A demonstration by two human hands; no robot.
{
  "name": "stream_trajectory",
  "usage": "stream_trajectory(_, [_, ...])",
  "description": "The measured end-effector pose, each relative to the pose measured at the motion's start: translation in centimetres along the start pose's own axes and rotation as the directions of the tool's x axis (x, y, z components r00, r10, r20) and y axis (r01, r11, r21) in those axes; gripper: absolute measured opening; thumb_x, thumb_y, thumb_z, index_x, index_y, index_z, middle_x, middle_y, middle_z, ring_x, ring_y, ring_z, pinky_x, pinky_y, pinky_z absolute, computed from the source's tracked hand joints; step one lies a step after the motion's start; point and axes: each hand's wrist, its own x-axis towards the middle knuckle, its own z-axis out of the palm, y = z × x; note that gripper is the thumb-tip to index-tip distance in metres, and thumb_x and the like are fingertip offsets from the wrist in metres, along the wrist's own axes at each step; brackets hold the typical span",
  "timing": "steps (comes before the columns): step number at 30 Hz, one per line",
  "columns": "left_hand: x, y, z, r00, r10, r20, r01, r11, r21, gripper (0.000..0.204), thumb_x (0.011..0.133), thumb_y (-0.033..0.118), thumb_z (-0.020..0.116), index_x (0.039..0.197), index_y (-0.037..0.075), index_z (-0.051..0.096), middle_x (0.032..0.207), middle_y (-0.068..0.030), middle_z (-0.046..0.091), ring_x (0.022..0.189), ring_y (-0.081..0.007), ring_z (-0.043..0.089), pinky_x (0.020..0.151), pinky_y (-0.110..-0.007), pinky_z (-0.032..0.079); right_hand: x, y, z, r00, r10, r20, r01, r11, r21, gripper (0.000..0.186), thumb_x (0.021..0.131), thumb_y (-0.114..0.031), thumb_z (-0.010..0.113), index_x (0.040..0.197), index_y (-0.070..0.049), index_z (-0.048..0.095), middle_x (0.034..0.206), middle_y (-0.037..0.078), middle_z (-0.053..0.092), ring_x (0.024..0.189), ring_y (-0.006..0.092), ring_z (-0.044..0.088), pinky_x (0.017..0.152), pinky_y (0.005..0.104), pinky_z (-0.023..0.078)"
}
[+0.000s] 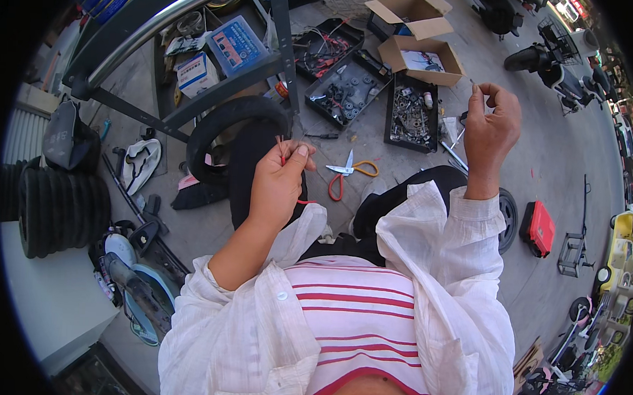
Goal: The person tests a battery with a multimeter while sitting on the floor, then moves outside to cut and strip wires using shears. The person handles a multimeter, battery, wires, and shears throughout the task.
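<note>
My left hand (276,180) is closed in front of my left knee, pinching a red wire (306,202). Bare copper-coloured strands stick up above its fingers, and a length of red insulation trails below the palm. Raised at the right, my right hand (492,127) has thumb and fingers pressed together; a tiny dark tip shows at the fingertips, too small to name. Between my knees a pair of scissors (345,170) lies open on the ground, with one orange and one red handle. A small dark tool (322,135) rests just beyond it.
Ahead stand black trays of parts (412,115), a tray of wires (328,48) and open cardboard boxes (421,59). A metal-framed rack (222,87) with a loose tyre (203,132) is front left. Stacked tyres (63,211) are at left, a red case (539,229) at right.
</note>
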Motion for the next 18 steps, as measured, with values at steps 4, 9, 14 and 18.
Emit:
stream_trajectory(4, [0.8,0.4,0.9,1.000,0.003,-0.013,-0.005,0.987,-0.159,0.014,0.096,0.017,0.055,0.098,0.005,0.061,0.086,-0.0049,0.064,0.043,0.0007,0.032,0.038,-0.017,0.028,-1.7,-3.7,-0.6,0.869,-0.287,0.404,0.196,0.948,0.250,0.010,0.073,-0.004,0.070,0.080,-0.006,0.064,0.079,0.009,0.057,0.078,0.0286,0.054,0.068,0.0378,0.045])
stream_trajectory(9, [0.7,0.1,2.3,0.992,-0.025,0.123,0.047,0.982,-0.184,0.015,0.097,0.017,0.055,0.097,0.002,0.060,0.090,-0.0071,0.067,0.042,-0.0016,0.039,0.038,-0.020,0.039,-4.7,-7.8,0.6,0.785,-0.387,0.484,0.074,0.834,0.547,0.011,0.072,-0.008,0.073,0.080,-0.008,0.066,0.075,0.006,0.056,0.074,0.0265,0.054,0.064,0.0368,0.045])
stream_trajectory(14, [0.3,0.2,2.5,0.991,-0.044,0.126,0.071,0.973,-0.218,0.013,0.097,0.016,0.055,0.097,0.003,0.060,0.084,-0.0070,0.066,0.042,-0.0021,0.038,0.036,-0.020,0.037,-5.2,-8.7,1.4,0.846,-0.362,0.392,0.080,0.812,0.578,0.011,0.071,-0.008,0.073,0.079,-0.008,0.066,0.074,0.006,0.056,0.073,0.0260,0.055,0.063,0.0358,0.045])
stream_trajectory(18, [0.1,0.3,2.3,0.984,-0.059,0.167,0.098,0.966,-0.238,0.011,0.096,0.015,0.057,0.097,0.005,0.059,0.079,-0.0026,0.062,0.043,-0.0007,0.035,0.038,-0.018,0.031,-5.4,-8.9,1.5,0.871,-0.352,0.344,0.101,0.811,0.576,0.012,0.070,-0.007,0.073,0.078,-0.008,0.066,0.074,0.006,0.056,0.073,0.0260,0.055,0.063,0.0354,0.046])
